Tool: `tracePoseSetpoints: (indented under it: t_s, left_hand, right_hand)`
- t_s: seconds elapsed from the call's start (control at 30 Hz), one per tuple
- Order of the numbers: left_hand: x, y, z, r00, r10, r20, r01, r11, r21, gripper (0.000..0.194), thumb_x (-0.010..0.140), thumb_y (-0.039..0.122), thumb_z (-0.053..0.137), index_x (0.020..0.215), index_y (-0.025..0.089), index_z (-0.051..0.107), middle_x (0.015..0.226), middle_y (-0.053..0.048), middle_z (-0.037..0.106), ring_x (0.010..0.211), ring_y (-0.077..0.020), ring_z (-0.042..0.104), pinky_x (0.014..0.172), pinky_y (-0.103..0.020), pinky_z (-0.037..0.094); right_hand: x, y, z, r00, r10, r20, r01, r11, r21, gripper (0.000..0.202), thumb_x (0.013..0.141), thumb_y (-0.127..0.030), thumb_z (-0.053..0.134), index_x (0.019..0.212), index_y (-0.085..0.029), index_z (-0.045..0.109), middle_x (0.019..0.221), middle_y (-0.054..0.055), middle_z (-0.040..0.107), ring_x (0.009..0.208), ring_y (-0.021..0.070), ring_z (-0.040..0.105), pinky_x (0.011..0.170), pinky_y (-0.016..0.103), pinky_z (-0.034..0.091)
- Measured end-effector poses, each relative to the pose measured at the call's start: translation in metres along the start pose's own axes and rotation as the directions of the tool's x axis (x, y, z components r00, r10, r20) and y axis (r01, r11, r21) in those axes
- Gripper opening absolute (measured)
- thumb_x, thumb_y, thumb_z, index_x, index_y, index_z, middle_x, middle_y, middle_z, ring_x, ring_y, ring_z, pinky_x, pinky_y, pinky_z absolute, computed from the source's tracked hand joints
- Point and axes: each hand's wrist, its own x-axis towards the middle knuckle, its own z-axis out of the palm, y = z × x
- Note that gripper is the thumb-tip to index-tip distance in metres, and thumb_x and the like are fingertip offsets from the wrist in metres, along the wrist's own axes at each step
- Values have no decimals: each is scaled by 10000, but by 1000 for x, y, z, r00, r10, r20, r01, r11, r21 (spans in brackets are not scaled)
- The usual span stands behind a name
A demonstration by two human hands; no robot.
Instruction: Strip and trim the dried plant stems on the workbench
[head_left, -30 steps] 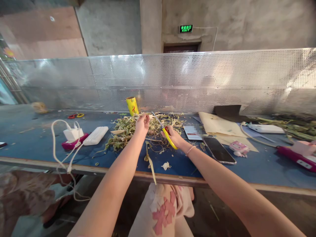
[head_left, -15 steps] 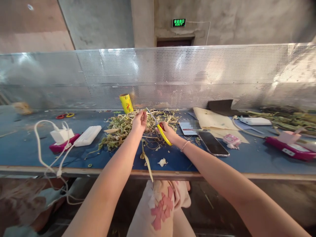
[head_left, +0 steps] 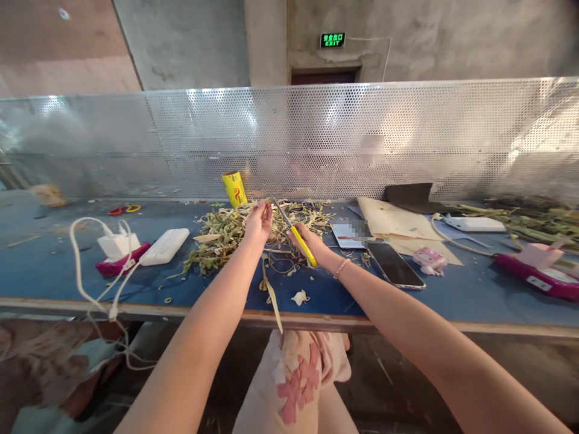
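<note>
My right hand [head_left: 310,239] is closed around the yellow handles of a pair of scissors [head_left: 304,246]. The blades slant up and left, and their tips are right beside the fingertips of my left hand [head_left: 259,222]. Those fingers are pinched together on a small tan piece of dried plant [head_left: 270,199], mostly hidden by the hand. Under and around both hands lies a loose pile of dried plant strips [head_left: 221,235]. One long pale strip [head_left: 274,301] trails from the pile over the table's front edge.
A yellow tube [head_left: 234,188] stands behind the pile. To the left are a white power bank [head_left: 165,246] and a magenta power strip [head_left: 122,260] with cables. On the right lie two phones, the nearer a black phone [head_left: 395,265], plus a pink case [head_left: 429,260] and paper sheets [head_left: 393,218].
The scissor blades, slightly apart before, now look closer together at my left fingertips. The whole view has shifted slightly; both hands stay at about the same place over the pile.
</note>
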Motion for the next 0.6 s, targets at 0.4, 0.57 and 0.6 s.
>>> tracePoseSetpoints:
  t_s: [0.4, 0.57, 0.6]
  left_hand:
    - [2, 3, -3, 999, 26, -45, -22, 996, 86, 124, 711, 59, 577, 638, 155, 549, 562, 38, 575, 534, -45, 564, 611, -174, 468]
    - [4, 3, -6, 998, 67, -5, -66, 989, 131, 124, 688, 39, 548, 698, 161, 569, 577, 30, 594, 539, -64, 568, 655, -226, 472]
    - [4, 3, -6, 998, 69, 12, -69, 988, 139, 132, 680, 35, 543, 713, 159, 573, 575, 27, 595, 546, -69, 574, 660, -231, 472]
  right_hand:
    - [-1, 3, -8, 998, 47, -36, -46, 998, 35, 368, 752, -562, 405, 843, -208, 438, 646, -5, 502, 546, 126, 474, 559, 268, 413]
    - [-6, -4, -17, 1000, 18, -5, -18, 989, -147, 324, 749, -500, 425, 874, -202, 445, 674, 8, 519, 623, 156, 493, 617, 283, 395]
    - [-7, -6, -18, 1000, 20, 8, -18, 986, -165, 323, 749, -494, 425, 882, -201, 445, 680, 10, 521, 628, 159, 495, 617, 282, 393]
